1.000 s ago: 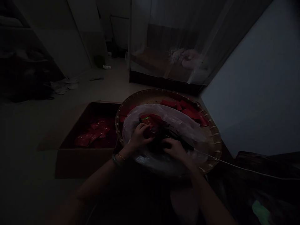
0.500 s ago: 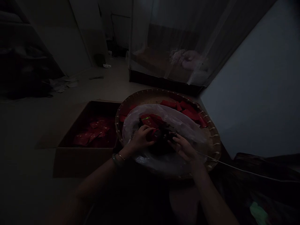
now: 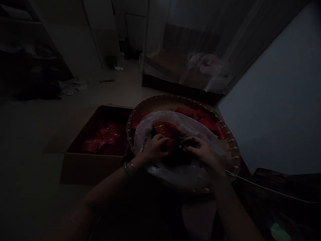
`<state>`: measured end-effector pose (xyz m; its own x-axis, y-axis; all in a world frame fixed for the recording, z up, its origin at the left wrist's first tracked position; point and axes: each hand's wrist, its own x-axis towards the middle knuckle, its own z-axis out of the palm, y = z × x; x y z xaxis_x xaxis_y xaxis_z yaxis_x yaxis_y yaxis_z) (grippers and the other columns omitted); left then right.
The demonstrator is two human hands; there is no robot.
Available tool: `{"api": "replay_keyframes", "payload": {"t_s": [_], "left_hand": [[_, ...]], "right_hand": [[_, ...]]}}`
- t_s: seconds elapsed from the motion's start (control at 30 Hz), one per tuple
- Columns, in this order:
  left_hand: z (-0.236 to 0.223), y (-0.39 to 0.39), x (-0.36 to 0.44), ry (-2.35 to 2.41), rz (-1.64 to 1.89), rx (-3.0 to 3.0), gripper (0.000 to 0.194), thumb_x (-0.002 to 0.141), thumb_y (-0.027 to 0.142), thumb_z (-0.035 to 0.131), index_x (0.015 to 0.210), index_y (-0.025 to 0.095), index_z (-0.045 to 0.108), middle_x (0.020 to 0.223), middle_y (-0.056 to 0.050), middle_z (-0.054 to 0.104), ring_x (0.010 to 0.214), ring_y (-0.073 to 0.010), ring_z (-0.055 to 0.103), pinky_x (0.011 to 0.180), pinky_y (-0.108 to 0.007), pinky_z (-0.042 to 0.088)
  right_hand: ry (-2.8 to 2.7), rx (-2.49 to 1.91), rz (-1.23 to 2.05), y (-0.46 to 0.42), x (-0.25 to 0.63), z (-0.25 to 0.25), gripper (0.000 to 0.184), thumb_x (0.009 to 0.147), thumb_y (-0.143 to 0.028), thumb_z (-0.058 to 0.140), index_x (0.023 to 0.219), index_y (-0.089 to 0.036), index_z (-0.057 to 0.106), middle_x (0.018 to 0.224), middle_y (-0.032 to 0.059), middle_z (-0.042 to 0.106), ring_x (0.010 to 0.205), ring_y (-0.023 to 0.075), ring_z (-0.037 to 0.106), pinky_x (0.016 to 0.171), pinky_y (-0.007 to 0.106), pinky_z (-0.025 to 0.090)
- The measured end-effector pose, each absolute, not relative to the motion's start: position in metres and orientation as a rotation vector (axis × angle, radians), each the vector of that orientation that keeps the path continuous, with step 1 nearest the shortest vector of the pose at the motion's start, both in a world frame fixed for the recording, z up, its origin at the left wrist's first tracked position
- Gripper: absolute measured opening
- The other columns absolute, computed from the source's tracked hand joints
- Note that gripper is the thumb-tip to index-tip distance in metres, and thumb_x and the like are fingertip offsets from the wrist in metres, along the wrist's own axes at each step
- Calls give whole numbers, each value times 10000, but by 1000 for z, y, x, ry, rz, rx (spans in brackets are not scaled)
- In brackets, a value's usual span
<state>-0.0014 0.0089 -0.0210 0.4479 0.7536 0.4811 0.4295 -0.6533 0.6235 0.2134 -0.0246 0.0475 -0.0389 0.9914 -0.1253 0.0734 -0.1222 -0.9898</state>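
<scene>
My left hand [image 3: 156, 147] is closed around a small red packet [image 3: 168, 144], whose mouth faces right. Close by on the right, my right hand [image 3: 198, 149] pinches some dark, loose-looking stuff [image 3: 187, 143]; its kind is too dim to make out. Both hands are over a clear plastic bag [image 3: 185, 175] spread open on a round woven bamboo tray [image 3: 234, 154]. Inside the bag, more red packets [image 3: 164, 130] lie just beyond my fingers, and a dark mass fills the middle.
Left of the tray, an open cardboard box [image 3: 92, 169] holds a heap of red packets [image 3: 102, 137]. More red packets [image 3: 207, 123] lie along the tray's far right rim. A white cord [image 3: 265, 188] runs off to the right, below a pale wall [image 3: 273, 100]. A netted bed [image 3: 185, 75] stands behind.
My right hand has closed its fingers on the dark stuff and turned its palm down, staying near the packet's mouth. My left hand keeps the packet. The whole view has shifted slightly.
</scene>
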Motion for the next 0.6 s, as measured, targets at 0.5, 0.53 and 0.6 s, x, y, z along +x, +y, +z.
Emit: {"api": "replay_keyframes", "payload": {"t_s": [0.5, 0.53, 0.6], "left_hand": [[-22, 9, -3, 1059, 1051, 2265, 549, 649, 280, 749, 1156, 207, 550, 1068, -73, 521, 951, -219, 534, 816, -366, 484], [-22, 9, -3, 1065, 1049, 2265, 555, 646, 278, 751, 1158, 208, 549, 1068, -72, 522, 951, -219, 534, 816, -365, 484], [-22, 9, -3, 1068, 1042, 2264, 557, 645, 279, 753, 1159, 213, 549, 1065, -67, 523, 947, -216, 535, 815, -361, 483]], "right_hand": [[-1647, -1428, 1090, -16, 186, 53, 329, 660, -172, 616, 987, -195, 649, 986, 54, 702, 869, 191, 673, 772, 315, 540], [-1665, -1440, 1054, -16, 185, 53, 292, 667, -177, 609, 952, -195, 664, 950, 52, 711, 857, 194, 675, 770, 319, 538], [-1733, -1475, 924, -16, 184, 54, 203, 684, -198, 597, 861, -200, 695, 858, 41, 724, 821, 200, 675, 772, 330, 527]]}}
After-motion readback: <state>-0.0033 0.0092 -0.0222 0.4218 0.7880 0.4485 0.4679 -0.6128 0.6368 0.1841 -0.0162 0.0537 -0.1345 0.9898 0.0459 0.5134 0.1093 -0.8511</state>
